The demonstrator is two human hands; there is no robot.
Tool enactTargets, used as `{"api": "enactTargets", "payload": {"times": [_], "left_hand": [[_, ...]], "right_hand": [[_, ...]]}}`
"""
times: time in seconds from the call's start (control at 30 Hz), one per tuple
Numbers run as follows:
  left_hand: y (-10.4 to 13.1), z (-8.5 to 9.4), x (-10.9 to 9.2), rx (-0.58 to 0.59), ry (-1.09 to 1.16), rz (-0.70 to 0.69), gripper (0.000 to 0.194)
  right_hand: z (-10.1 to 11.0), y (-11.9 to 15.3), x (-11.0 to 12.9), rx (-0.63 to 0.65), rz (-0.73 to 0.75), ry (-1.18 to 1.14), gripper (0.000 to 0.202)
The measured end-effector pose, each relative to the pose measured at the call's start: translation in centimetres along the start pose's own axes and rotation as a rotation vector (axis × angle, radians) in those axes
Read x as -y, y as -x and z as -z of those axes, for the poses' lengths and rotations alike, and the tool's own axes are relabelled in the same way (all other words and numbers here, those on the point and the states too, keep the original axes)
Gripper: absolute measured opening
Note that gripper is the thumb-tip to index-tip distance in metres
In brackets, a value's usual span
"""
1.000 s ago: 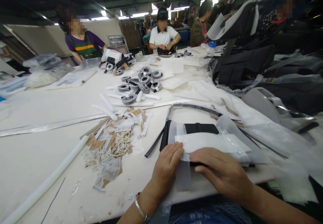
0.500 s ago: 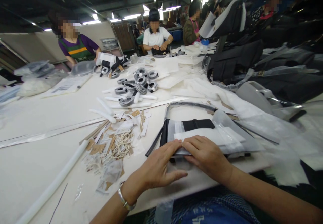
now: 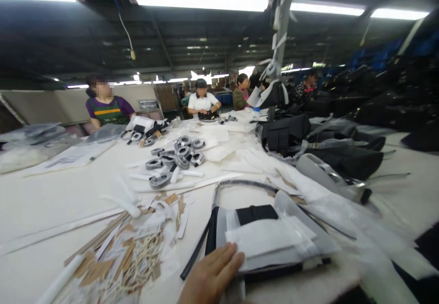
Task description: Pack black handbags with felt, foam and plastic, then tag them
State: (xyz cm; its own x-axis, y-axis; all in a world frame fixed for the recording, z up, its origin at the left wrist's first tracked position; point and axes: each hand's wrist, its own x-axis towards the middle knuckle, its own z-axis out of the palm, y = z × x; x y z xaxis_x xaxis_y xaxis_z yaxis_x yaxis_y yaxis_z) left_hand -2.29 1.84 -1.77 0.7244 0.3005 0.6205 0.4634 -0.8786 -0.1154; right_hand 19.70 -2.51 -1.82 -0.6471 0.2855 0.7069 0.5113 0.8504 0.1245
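Note:
A black bag (image 3: 212, 231) lies flat in front of me, partly covered by translucent wrapping and a white sheet (image 3: 254, 239). Its long strap (image 3: 245, 183), wrapped in clear film along the top, arches behind it. My left hand (image 3: 214, 272) rests on the bag's near left corner, fingers stretched out and lying flat; its thumb is out of sight. My right hand is outside the picture. Left of the bag spreads a pile of cardboard tags and paper pieces with looped white cords (image 3: 146, 256).
Coiled wrapped straps (image 3: 181, 153) lie mid-table near white foam rods (image 3: 58, 279). Black bags (image 3: 343, 155) and translucent sheeting fill the right side. A post (image 3: 284, 25) rises behind. Co-workers (image 3: 202, 100) sit or stand around the far side.
The view has tilted upward, so ceiling lamps show and the table sits lower. My right hand has left the bag and the picture. My left hand stays at its near left corner.

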Motion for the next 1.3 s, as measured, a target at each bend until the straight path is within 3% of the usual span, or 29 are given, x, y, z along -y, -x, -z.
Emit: {"api": "enactTargets", "payload": {"times": [0.1,0.2,0.37,0.47,0.63,0.83,1.07,1.3], "left_hand": [[0.1,-0.8,0.7,-0.079,-0.103,-0.105,0.045],[0.4,-0.8,0.5,-0.055,-0.114,-0.112,0.045],[1.0,-0.1,-0.5,0.062,0.040,0.011,0.044],[1.0,0.1,-0.5,0.118,0.120,0.036,0.042],[0.6,0.5,-0.5,0.150,0.135,0.034,0.043],[0.6,0.6,-0.9,0.154,0.102,0.042,0.045],[0.6,0.3,-0.9,0.130,0.082,0.060,0.045],[0.8,-0.4,-1.2,0.050,0.151,0.143,0.046]], "right_hand": [[-1.8,-0.8,-0.2,0.027,-0.031,0.088,0.036],[-3.9,-0.4,1.2,0.067,-0.093,0.031,0.043],[-5.8,1.7,5.7,0.029,-0.044,-0.148,0.021],[-5.2,1.5,7.2,-0.004,-0.023,-0.185,0.017],[-3.3,0.8,7.3,-0.007,-0.064,-0.288,0.016],[-0.6,2.6,6.9,0.024,-0.066,-0.346,0.025],[2.8,3.1,6.4,0.150,-0.041,-0.475,0.024],[3.3,1.6,7.0,0.107,-0.101,-0.511,0.025]]}}
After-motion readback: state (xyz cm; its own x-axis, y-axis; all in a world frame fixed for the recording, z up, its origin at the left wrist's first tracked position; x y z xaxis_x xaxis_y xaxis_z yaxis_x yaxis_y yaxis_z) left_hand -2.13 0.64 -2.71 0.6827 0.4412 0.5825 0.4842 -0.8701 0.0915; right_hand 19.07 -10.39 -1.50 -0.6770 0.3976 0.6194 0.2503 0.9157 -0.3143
